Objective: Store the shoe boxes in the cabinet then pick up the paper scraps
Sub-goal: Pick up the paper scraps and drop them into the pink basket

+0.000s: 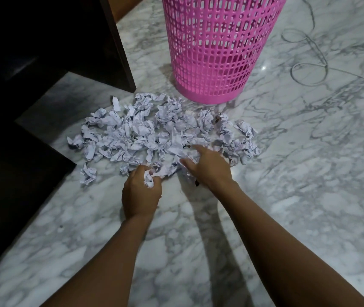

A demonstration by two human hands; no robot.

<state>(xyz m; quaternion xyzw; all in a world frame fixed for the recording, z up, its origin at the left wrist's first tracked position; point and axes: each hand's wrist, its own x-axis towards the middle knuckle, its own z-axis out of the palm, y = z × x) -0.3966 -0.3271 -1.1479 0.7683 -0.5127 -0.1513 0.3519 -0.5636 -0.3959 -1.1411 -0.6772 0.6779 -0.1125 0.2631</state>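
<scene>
The paper-scrap step was in hand: no shoe boxes showed. The left hand [141,191] had its grip closed on a crumpled scrap [149,180]; the right hand [207,167] lay spread wide on the paper scraps [154,134] heaped on the marble floor [309,173]. Next, probably, a lift toward the pink basket [216,47] just beyond; dark furniture [50,41] stood left.

left hand [140,193] fisted, right hand [207,167] spread
</scene>
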